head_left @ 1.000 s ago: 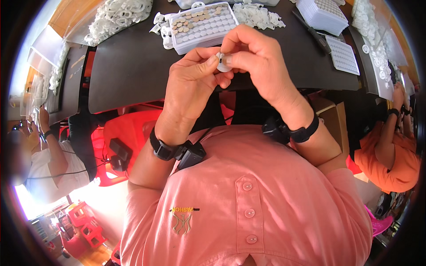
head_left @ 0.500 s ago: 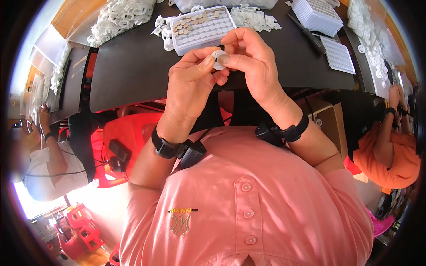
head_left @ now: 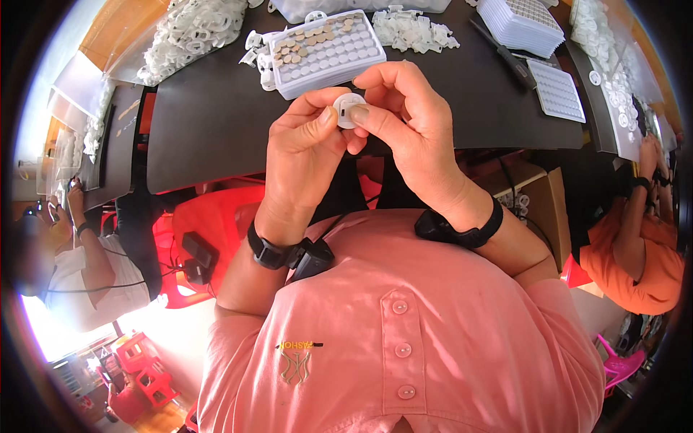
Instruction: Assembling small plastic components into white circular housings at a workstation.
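A small round white plastic piece (head_left: 347, 101) with a dark slot in it is held up between my hands, just in front of the table edge. The thumb and fingers of my left hand (head_left: 303, 148) pinch its left side. My right hand (head_left: 417, 137) has its thumb pressed on the face of the piece, with the forefinger arched above. Part of the piece is hidden under that thumb. Beyond my hands stands a white tray (head_left: 332, 79) with rows of round white pieces. Several coin-like metal discs (head_left: 290, 53) lie loose on its left and back.
Small white plastic parts (head_left: 415, 30) are heaped behind the tray, with a larger pile (head_left: 193, 32) at far left. To the right are stacked white trays (head_left: 520, 30), a black pen-like tool (head_left: 505, 56) and a flat white tray (head_left: 556, 90). Other people work at both sides.
Both hands and the white piece have come slightly nearer to me. More of the piece's face and its slot now shows.
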A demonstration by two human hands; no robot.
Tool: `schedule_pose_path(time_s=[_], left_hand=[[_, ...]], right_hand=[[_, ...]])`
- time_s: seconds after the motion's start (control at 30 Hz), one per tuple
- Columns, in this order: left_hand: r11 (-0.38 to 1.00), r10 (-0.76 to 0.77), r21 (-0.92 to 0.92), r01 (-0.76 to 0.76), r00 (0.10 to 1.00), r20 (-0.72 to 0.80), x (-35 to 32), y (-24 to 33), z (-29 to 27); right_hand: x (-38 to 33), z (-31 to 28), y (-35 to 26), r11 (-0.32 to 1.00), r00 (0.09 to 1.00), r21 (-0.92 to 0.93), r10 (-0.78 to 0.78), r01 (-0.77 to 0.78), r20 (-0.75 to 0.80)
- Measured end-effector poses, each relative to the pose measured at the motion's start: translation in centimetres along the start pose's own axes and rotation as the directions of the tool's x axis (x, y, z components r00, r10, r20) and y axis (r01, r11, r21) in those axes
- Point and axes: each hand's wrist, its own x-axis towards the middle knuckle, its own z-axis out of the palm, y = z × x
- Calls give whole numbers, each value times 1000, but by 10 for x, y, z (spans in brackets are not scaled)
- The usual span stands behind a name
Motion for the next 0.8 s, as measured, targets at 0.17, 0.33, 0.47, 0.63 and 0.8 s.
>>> schedule_pose_path(time_s=[0.17,0.33,0.47,0.63,0.8], left_hand=[[990,98,102,-97,995,1,-2,-2,2],[998,60,37,-60,998,-1,-2,0,3],[996,11,-88,-12,1000,-14,0,1,2],[997,10,-82,-9,1000,13,0,0,-3],[996,67,56,-67,998,11,-3,-2,0]], right_hand=[[1,-7,5,994,1000,-106,-19,20,8],[-3,-2,2,995,999,-82,-48,48,-3],[-3,-1,1,992,997,-92,-82,83,8],[-3,4,-5,988,997,-136,-80,77,-21],[-3,1,2,973,993,-203,-114,106,-28]])
